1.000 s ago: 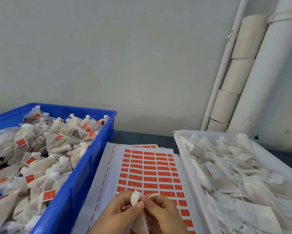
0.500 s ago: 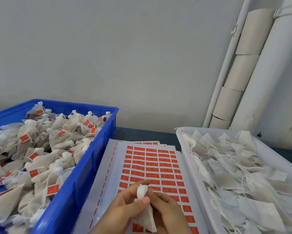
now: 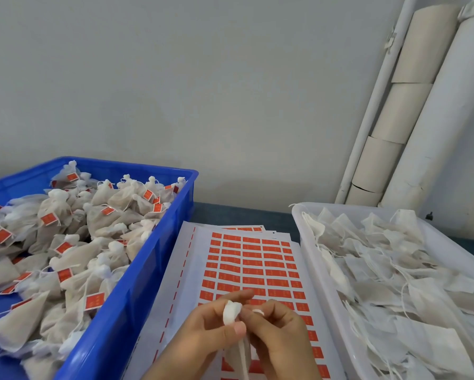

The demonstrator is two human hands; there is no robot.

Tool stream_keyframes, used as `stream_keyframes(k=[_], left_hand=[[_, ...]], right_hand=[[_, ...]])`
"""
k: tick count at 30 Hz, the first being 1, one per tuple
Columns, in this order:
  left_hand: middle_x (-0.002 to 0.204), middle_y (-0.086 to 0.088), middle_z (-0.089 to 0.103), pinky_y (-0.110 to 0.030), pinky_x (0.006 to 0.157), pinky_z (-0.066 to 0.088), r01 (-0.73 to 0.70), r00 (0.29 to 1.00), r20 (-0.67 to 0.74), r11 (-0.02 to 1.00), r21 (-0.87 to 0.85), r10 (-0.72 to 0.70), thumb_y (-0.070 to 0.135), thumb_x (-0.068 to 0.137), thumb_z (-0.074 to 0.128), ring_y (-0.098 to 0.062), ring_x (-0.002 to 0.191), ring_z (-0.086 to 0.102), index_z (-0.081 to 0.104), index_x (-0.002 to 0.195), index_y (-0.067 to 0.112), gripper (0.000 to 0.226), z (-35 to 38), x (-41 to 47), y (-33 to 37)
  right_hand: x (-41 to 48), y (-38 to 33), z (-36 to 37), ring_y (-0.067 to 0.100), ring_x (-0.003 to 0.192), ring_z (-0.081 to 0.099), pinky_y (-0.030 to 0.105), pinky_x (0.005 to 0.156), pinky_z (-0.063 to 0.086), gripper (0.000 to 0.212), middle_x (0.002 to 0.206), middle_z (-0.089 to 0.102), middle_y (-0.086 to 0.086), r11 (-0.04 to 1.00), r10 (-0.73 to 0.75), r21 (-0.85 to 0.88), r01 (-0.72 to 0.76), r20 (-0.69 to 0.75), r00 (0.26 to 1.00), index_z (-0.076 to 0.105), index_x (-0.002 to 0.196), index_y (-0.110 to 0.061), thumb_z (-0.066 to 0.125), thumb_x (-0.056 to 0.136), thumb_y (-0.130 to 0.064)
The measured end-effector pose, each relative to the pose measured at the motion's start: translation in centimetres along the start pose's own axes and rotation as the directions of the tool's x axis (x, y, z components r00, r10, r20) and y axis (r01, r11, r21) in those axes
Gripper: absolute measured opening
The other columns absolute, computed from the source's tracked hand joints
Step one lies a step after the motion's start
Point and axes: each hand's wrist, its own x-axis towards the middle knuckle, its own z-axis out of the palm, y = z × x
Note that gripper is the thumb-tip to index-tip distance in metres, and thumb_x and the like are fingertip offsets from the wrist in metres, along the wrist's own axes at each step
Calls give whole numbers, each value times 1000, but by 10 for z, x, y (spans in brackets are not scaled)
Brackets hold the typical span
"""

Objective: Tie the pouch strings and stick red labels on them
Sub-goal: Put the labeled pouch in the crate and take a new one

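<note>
A small white pouch (image 3: 231,314) is held at the bottom centre, above a sheet of red labels (image 3: 253,263). My left hand (image 3: 203,333) pinches its gathered neck between thumb and fingers. My right hand (image 3: 281,335) sits right beside it and pinches the white string at the neck. The pouch body hangs down between both hands and is mostly hidden by them.
A blue crate (image 3: 137,292) on the left holds several tied pouches with red labels. A white tray (image 3: 309,256) on the right holds several flat untied pouches. Cardboard tubes (image 3: 394,116) and a white pipe (image 3: 438,127) stand against the wall behind.
Both hands have stayed together on the pouch, fingers working at its neck. The camera has tilted slightly, so the hands sit a little higher in view.
</note>
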Motion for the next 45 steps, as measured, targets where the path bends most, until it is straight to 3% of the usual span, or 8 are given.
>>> stream_keyframes(k=[7, 10, 17, 22, 26, 34, 40, 45], left_hand=[[78, 8, 73, -19, 62, 54, 24, 918, -395, 985, 170, 46, 9, 66, 80, -17, 80, 69, 70, 78, 18, 17, 15, 1, 3], [77, 9, 71, -29, 76, 56, -6, 882, -452, 963, 270, 132, 9, 67, 80, -19, 84, 67, 69, 77, 19, 18, 18, -1, 4], [81, 9, 70, -28, 75, 55, -90, 852, -469, 948, 306, 233, 10, 69, 79, -16, 83, 67, 57, 95, 25, 37, 23, -5, 5], [84, 0, 71, -35, 72, 59, -130, 908, -348, 946, 297, 234, 3, 82, 65, -22, 82, 69, 57, 88, 16, 16, 16, -6, 6], [87, 15, 69, -18, 70, 55, -161, 929, -240, 892, 422, 281, 4, 82, 66, -8, 90, 66, 65, 86, 25, 22, 13, -5, 0], [74, 5, 71, -22, 63, 57, -95, 922, -296, 886, 454, 251, 10, 68, 80, -16, 73, 70, 66, 73, 16, 16, 7, -2, 2], [72, 5, 70, -20, 61, 55, -123, 928, -265, 887, 444, 261, 8, 72, 77, -17, 72, 69, 68, 74, 15, 12, 12, -6, 4], [75, 0, 72, -23, 65, 56, -127, 930, -293, 943, 307, 220, 2, 76, 71, -20, 78, 70, 68, 71, 14, 14, 14, -7, 6]], right_hand=[[1, 2, 0, 35, 80, 68, 47, 77, 56, 12, 75, 70, 17, 994, -6, 110, 7, -7, 1000, 61, 67, 0, 70, 74, 6], [3, 4, 1, 33, 77, 68, 44, 75, 57, 11, 71, 70, 14, 995, 6, 103, -2, -42, 999, 62, 69, -1, 70, 74, 5], [4, 8, 0, 7, 65, 67, 16, 55, 53, 13, 61, 68, -8, 980, -149, -142, 138, -65, 987, 64, 67, -12, 75, 74, -8], [5, 10, 1, 13, 65, 68, 24, 62, 57, 11, 64, 70, -4, 987, -130, -100, 123, -66, 989, 65, 69, -10, 75, 74, -9], [6, 11, -1, 18, 58, 66, 24, 57, 55, 12, 59, 67, 0, 995, -95, -42, 92, -67, 993, 66, 66, -11, 76, 72, -10], [7, 11, -5, 21, 72, 69, 34, 70, 58, 5, 69, 71, 2, 996, -82, -43, 84, 32, 996, 70, 72, -12, 74, 75, -15], [2, 5, -5, 6, 74, 66, 13, 58, 52, 13, 69, 70, -8, 976, -160, -132, 176, 127, 979, 73, 63, -30, 71, 75, -27], [1, 4, -2, 7, 73, 67, 16, 61, 53, 16, 70, 69, -7, 985, -123, -100, 140, 158, 980, 71, 66, -35, 64, 59, -47]])
